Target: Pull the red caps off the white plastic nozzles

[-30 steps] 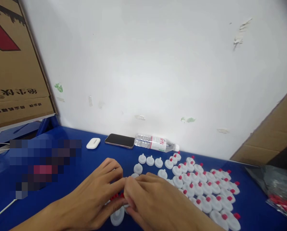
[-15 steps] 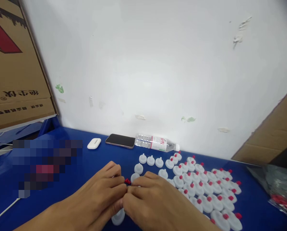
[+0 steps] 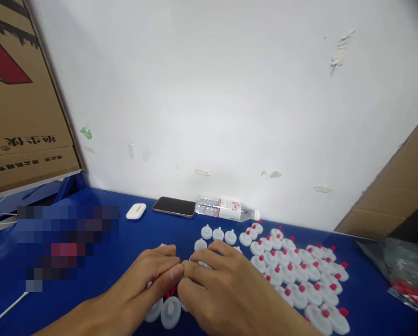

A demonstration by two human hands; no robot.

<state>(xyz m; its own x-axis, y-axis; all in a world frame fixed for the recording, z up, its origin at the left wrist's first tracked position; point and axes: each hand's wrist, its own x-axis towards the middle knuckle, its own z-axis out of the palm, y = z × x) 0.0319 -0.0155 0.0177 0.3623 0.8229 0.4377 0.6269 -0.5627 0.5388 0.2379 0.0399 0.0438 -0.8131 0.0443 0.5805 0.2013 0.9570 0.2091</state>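
Note:
My left hand [image 3: 153, 277] and my right hand [image 3: 223, 284] meet at the fingertips over the blue table, fingers curled and pinched together. What sits between them is hidden by the fingers. Just below the left thumb, small red pieces [image 3: 171, 292] show beside a translucent white suction-cup-like disc [image 3: 170, 312]. Several white discs without red tips, one of them a nubbed disc [image 3: 206, 232], lie beyond the right hand. To its right spread many similar discs, each fitted with a red tip, such as this red-tipped disc [image 3: 314, 293].
Along the wall lie a white earphone case [image 3: 136, 211], a phone [image 3: 174, 206] and a clear plastic bottle [image 3: 226, 208] on its side. A plastic bag with red pieces [image 3: 410, 289] rests at right. Cardboard [image 3: 394, 182] leans behind it; a carton [image 3: 27, 116] stands at left.
Both hands stay together, with their fingers shifted slightly. The left thumb now lies higher, against the right fingertips. More white discs and red pieces show below the left hand.

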